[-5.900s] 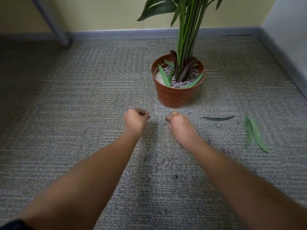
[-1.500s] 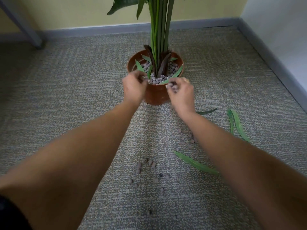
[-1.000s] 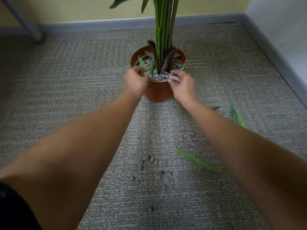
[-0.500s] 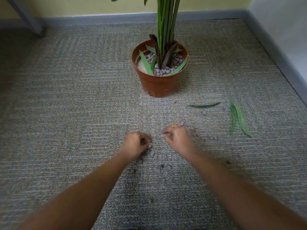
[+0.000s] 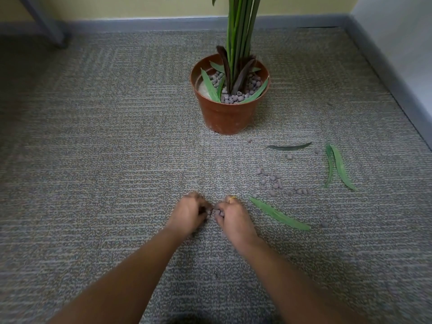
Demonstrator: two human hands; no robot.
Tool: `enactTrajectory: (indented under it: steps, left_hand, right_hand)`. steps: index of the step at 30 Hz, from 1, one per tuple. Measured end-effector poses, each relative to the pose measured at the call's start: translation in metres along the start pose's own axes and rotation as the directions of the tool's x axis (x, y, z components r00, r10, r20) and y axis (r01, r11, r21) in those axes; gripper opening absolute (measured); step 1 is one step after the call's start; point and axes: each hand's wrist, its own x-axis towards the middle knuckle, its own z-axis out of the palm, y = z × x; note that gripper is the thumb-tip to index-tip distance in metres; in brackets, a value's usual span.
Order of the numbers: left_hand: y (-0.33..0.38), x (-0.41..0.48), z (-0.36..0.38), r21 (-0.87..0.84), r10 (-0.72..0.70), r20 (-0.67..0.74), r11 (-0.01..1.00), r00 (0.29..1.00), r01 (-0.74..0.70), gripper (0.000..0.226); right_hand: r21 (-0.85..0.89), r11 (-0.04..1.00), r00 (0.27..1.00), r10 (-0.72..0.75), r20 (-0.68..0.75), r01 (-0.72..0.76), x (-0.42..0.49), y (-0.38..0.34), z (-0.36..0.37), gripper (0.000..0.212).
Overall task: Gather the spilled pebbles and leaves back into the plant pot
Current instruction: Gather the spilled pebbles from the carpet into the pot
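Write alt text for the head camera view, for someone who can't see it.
Left hand and right hand curl around pebbles on grey carpet. Loose pebbles and four leaves lie scattered to the right; the brown pot, with its plant, stands beyond.

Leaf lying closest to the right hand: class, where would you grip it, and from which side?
Pinch the leaf at its narrow end nearest the right hand, coming down from above. It lies flat on the carpet, so only its edges give purchase.
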Motion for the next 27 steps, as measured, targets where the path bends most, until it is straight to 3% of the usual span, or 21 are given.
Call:
enactTrajectory:
  steps: [8,14,18,23,27]
  left_hand:
    - [0.004,0.001,-0.001,-0.011,-0.044,0.017,0.999,0.999,0.044,0.020]
    - [-0.002,0.006,-0.002,-0.260,-0.248,-0.009,0.936,0.969,0.237,0.016]
    - [0.001,0.018,-0.012,-0.416,-0.330,-0.061,0.866,0.942,0.276,0.017]
    - [0.024,0.052,-0.055,-0.627,-0.363,-0.145,0.753,0.921,0.198,0.015]
    - [0.048,0.087,-0.103,-0.821,-0.416,-0.194,0.565,0.889,0.085,0.017]
  right_hand:
    - [0.044,0.995,0.996,0.083,0.029,-0.084,0.004,-0.004,0.001,0.020]
    - [0.289,0.909,0.953,0.278,0.117,-0.301,0.017,-0.003,-0.010,0.011]
    - [0.395,0.839,0.927,0.329,0.183,-0.375,0.027,-0.004,-0.025,0.013]
    - [0.523,0.802,0.948,0.315,0.045,-0.291,0.060,-0.012,-0.070,0.007]
    - [0.630,0.750,0.933,0.343,-0.108,-0.202,0.098,-0.024,-0.118,0.009]
